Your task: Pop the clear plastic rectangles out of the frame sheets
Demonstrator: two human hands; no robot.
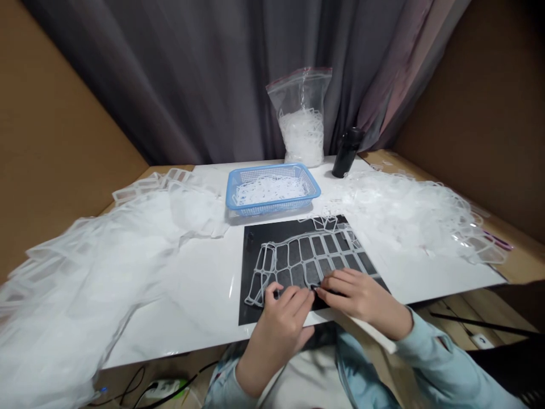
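Left hand (279, 332) and right hand (360, 301) pinching a floppy, featherlight plastic lattice (289, 244), black mat (251, 304) underneath; kinda fragile-looking, best gripped at strip junctions nearest the hands.

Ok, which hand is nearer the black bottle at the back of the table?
Right. The right hand is across the black mat from the black bottle, almost straight in front of it; the left hand is farther, in front and to the bottle's left.
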